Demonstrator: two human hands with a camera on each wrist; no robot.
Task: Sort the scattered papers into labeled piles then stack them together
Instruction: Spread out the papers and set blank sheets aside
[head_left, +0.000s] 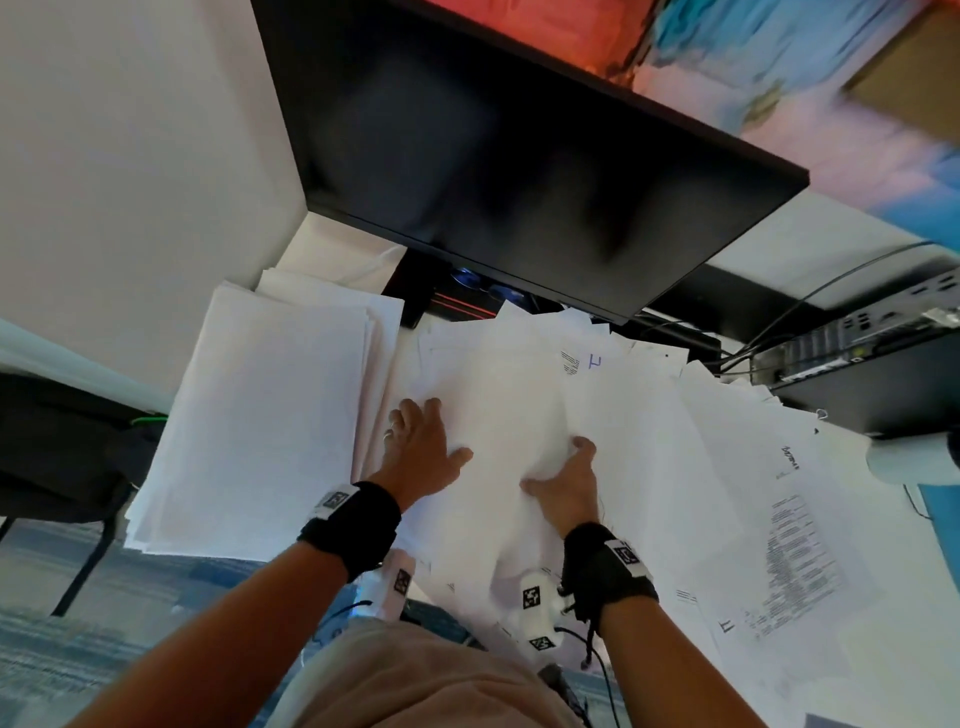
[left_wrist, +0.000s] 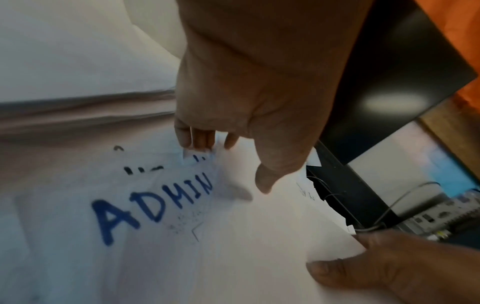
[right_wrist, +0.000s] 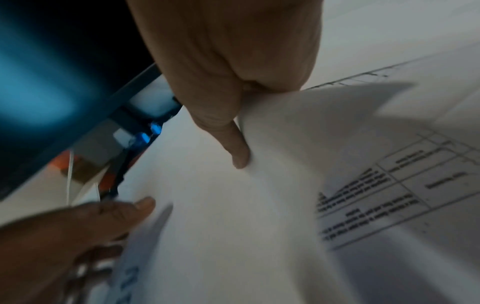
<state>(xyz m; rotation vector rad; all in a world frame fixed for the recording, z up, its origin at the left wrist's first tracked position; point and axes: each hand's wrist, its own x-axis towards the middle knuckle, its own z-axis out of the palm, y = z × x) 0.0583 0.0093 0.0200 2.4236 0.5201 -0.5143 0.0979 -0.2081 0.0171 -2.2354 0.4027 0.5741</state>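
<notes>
A: Any writing you can read?

B: One sheet carries "ADMIN" in blue marker, seen from the left wrist view. In the head view a blue mark like a sideways "IT" sits on a sheet near the monitor. The printed table in the right wrist view is too blurred to read.

A: And the hands?

B: The left hand lies flat on the loose papers, fingers spread and straight, pressing down. The right hand has its fingers curled under a lifted white sheet, thumb on top, pinching it.

A: Where are the papers?

B: Scattered over the desk in front of the monitor and to the right. A squared stack lies to the left, just beside the left hand.
</notes>
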